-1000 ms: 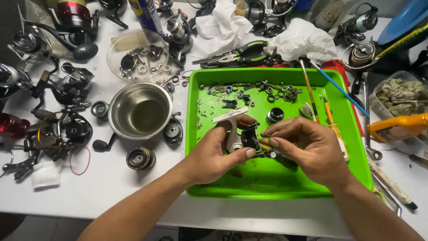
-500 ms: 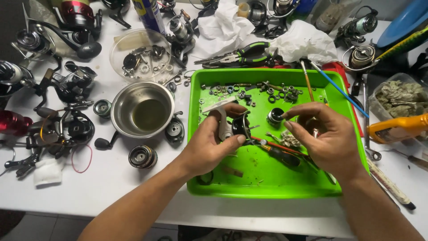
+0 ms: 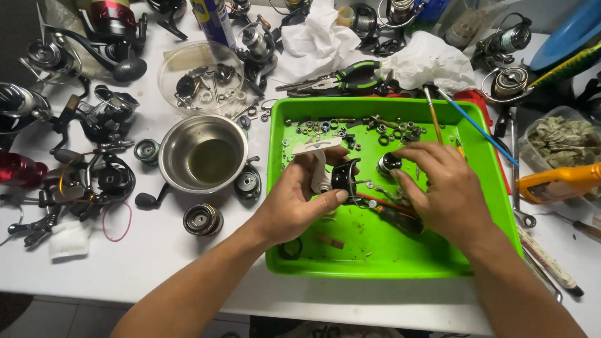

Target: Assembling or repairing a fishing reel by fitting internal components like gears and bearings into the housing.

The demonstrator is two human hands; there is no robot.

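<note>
Over the green tray point(image 3: 438, 263), mid-frame, a reel body point(image 3: 335, 175) is gripped by the left hand point(image 3: 300, 200); the right hand point(image 3: 444, 188), fingers spread loosely, is laid over a small black part point(image 3: 389, 163) beside it.

— Classification of premises?
— Small repair workbench, fishing-reel servicing. White table point(image 3: 156, 263) crowded with dismantled spinning reels point(image 3: 100, 116).
— Supporting evidence?
— Green parts tray point(image 3: 375, 250) holding loose washers and screws, pliers point(image 3: 341, 75), steel bowl point(image 3: 201, 153), spray can point(image 3: 213, 19), orange oil bottle point(image 3: 560, 183), rags point(image 3: 316, 40).
</note>
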